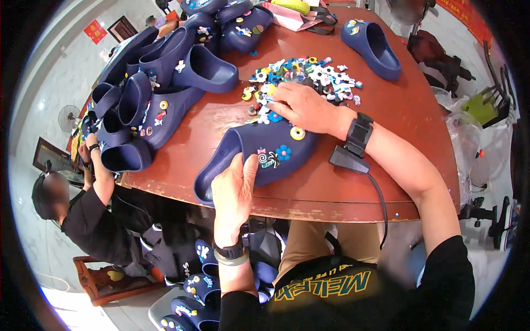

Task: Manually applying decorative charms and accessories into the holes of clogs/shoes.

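A navy blue foam clog (276, 135) rests near the table's front edge, with a donut charm, a blue flower, a palm tree and a swirl on its upper. My left hand (234, 185) grips the rim of its opening, thumb on the outside. Beyond the toe lies a heap of small colourful shoe charms (331, 77) in white, blue, yellow and black. Over the near left side of that heap is my right hand (303, 107), thumb and forefinger apart among the charms. Nothing shows between those fingers, though the tips are slightly blurred.
Decorated navy clogs (165, 107) are piled along the table's left side. A single clog (372, 49) stands at the far right. A black cabled device (350, 160) hangs by my right wrist. Another person (88, 215) works at the left. More clogs (190, 309) sit below the table.
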Demonstrator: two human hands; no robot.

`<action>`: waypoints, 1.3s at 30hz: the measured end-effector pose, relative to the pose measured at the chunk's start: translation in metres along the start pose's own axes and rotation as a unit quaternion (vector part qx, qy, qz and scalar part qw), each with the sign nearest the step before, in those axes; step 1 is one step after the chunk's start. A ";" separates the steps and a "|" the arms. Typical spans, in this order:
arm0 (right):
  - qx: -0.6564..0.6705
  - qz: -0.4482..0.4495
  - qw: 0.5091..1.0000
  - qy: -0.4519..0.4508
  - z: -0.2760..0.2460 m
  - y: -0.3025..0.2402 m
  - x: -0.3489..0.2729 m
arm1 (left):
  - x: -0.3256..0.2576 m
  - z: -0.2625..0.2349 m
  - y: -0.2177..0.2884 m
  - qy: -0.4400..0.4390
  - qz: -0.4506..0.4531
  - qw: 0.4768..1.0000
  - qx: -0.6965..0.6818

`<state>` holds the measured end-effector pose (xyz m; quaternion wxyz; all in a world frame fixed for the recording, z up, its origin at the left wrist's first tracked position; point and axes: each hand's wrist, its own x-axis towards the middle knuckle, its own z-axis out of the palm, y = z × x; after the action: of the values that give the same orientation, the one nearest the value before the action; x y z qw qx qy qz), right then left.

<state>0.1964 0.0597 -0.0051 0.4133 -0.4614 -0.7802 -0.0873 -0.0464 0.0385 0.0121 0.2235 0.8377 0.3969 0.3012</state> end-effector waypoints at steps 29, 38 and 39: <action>-0.299 -0.064 0.948 0.092 -0.025 0.023 0.006 | 0.020 -0.007 0.007 -0.115 -0.126 0.905 -0.390; 0.030 -0.141 0.986 -0.078 -0.007 -0.046 0.001 | 0.031 0.000 -0.006 -0.135 -0.159 0.847 -0.490; 0.066 -0.130 0.985 -0.091 -0.008 -0.045 0.001 | 0.030 -0.002 -0.006 -0.138 -0.165 0.839 -0.500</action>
<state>0.1651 0.0312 0.0118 0.3553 -0.3339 -0.8719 -0.0460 -0.0357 0.0659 0.0197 0.7107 0.5674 0.2899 0.2983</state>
